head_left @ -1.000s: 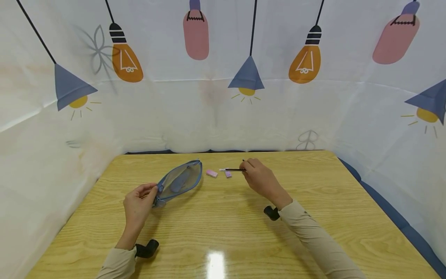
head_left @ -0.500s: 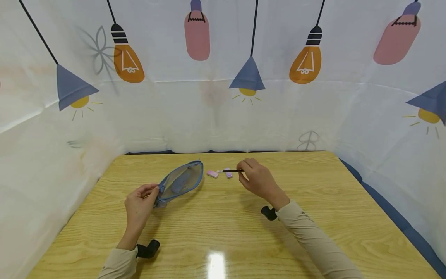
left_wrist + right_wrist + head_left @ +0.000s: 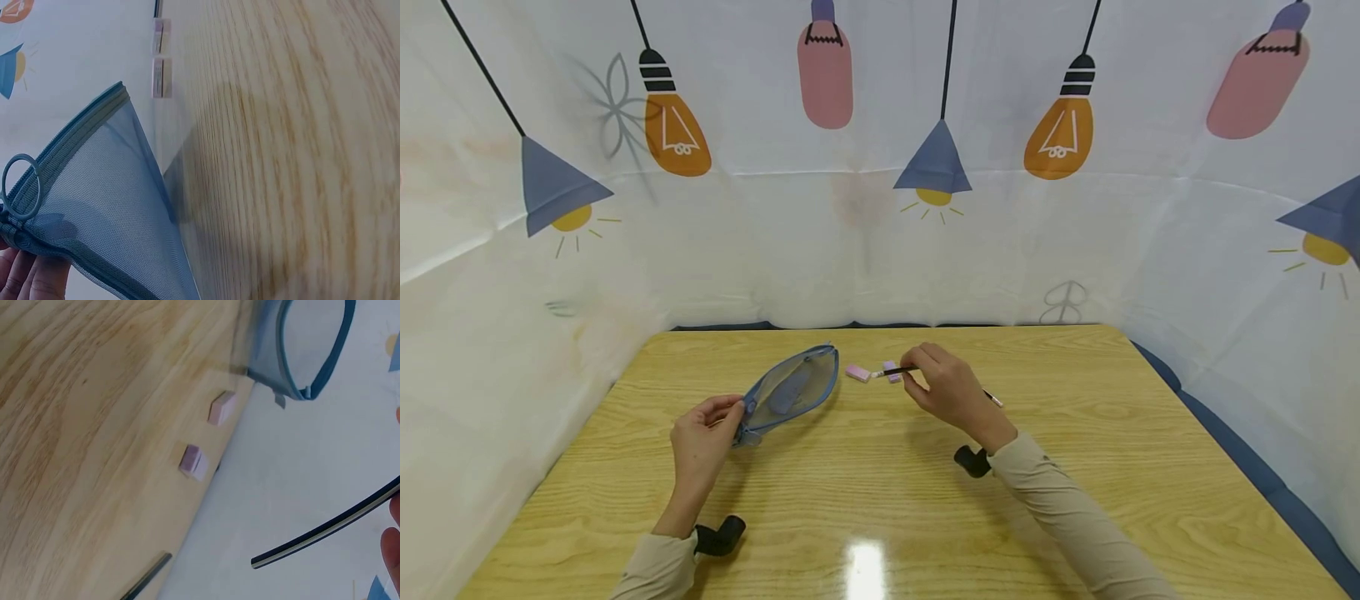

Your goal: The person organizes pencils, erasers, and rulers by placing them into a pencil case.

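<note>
A blue mesh zip pouch (image 3: 786, 387) stands with its mouth gaping at the left of the table. My left hand (image 3: 706, 437) pinches its near corner by the zip end, beside a ring (image 3: 22, 186). Darker blue shows through the mesh; what it is stays unclear. My right hand (image 3: 946, 387) pinches a slim black pencil (image 3: 895, 371) with a white end pointing left towards the pouch. Under and beside that end lie a pink eraser (image 3: 858, 372) and a purple eraser (image 3: 892, 372). The pencil is apart from the pouch.
A second dark pencil (image 3: 147, 576) lies on the wooden table (image 3: 865, 467), partly behind the right wrist in the head view. A white patterned cloth (image 3: 760, 242) hangs around the back and sides. Black wrist cameras (image 3: 720, 536) sit on both wrists.
My right hand has moved left with the pencil, whose white end now tilts down. The second pencil has come into view behind it. My left hand and the pouch hold nearly still.
</note>
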The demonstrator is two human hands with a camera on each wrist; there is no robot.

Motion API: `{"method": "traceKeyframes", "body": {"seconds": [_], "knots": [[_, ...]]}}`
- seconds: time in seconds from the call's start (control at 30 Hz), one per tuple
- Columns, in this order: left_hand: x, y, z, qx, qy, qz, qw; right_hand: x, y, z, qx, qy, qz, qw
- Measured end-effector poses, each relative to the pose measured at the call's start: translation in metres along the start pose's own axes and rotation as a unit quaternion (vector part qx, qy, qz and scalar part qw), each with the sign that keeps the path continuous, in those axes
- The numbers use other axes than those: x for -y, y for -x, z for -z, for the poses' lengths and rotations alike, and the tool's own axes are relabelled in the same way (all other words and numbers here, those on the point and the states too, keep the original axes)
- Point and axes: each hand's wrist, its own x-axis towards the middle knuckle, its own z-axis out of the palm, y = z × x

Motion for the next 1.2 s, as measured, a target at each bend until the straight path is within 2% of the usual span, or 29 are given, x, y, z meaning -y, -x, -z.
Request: {"method": "traceKeyframes", "body": {"seconds": [0.2, 0.77, 0.93, 1.2], "knots": [[-0.001, 0.0, 0.0, 0.001, 0.001, 0.004, 1.0, 0.004, -0.003, -0.003, -0.003, -0.025, 0.009, 1.0], [-0.003, 0.002, 0.002, 0.005, -0.005, 0.004, 1.0, 0.017, -0.013, -0.011, -0.011, -0.042, 0.034, 0.998], [-0.004, 0.003, 0.003, 0.009, -0.005, 0.006, 0.9999, 0.02, -0.014, -0.013, -0.002, -0.044, 0.037, 0.998], [-0.004, 0.003, 0.004, 0.018, -0.001, 0.007, 0.9998, 0.025, -0.018, -0.016, 0.0, -0.06, 0.062, 0.996]]}}
